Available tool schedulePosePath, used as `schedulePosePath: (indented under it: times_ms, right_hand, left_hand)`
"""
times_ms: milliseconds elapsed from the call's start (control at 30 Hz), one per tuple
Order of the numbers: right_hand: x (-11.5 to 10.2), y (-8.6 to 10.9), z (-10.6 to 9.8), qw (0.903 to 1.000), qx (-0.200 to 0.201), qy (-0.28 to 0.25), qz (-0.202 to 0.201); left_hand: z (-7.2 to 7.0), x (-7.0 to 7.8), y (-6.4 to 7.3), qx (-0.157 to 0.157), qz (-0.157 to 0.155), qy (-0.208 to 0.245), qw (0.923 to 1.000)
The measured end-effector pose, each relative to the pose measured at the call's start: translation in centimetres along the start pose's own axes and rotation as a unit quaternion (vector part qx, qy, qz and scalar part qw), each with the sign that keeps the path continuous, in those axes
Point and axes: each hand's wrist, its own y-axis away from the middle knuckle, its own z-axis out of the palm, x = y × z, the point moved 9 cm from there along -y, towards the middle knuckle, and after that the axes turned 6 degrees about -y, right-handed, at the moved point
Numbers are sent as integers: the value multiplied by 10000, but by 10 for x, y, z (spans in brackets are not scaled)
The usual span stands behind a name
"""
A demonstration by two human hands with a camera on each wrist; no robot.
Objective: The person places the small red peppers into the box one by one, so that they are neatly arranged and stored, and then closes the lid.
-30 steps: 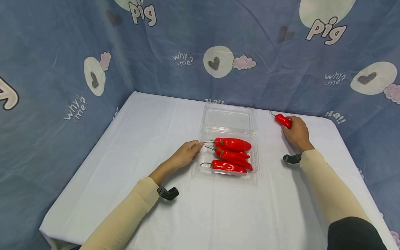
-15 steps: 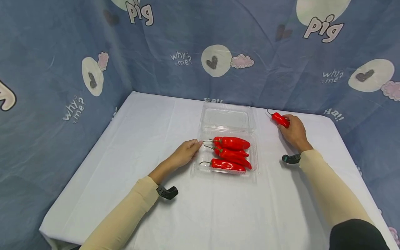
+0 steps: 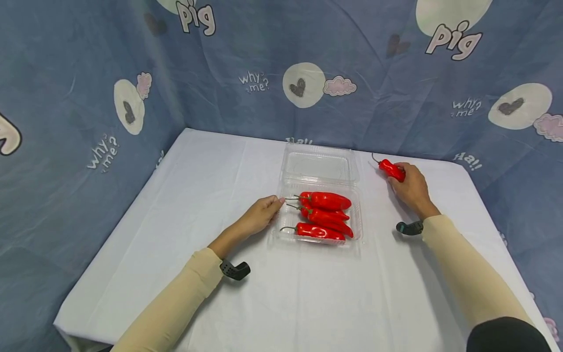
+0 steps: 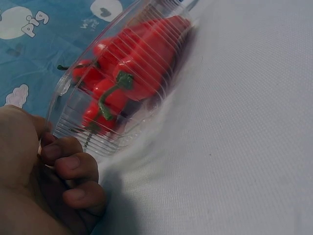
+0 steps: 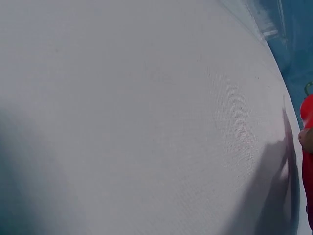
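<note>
My left hand [image 3: 260, 215] pinches the left rim of a clear plastic clamshell container [image 3: 357, 208]. In the left wrist view the other fingers [image 4: 78, 166] curl below that rim. Several red chili peppers [image 3: 327, 201] with green stems lie side by side in the container's base, stems toward my left hand. To the container's right, my right hand [image 3: 412, 187] grips another red chili pepper [image 3: 389, 168] just over the table, its stem pointing left and away from me. The right wrist view catches only part of that pepper [image 5: 307, 178] and a fingertip at its right edge.
The container's lid [image 3: 320, 165] is hinged back flat on the far side. A white cloth [image 3: 316, 298] covers the table. Blue printed fabric [image 3: 246, 112] hangs along the table's back and sides.
My right hand has moved slightly left with its chili pepper, toward the container. The left hand keeps its hold on the rim, and the peppers inside lie as before.
</note>
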Motion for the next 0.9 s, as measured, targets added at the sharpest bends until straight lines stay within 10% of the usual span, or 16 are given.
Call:
schedulePosePath:
  times_ms: [900]
  right_hand:
    - [-46,29,0,9948,117,-460,-898]
  left_hand:
    - [0,-2,0,12,30,-56,10000]
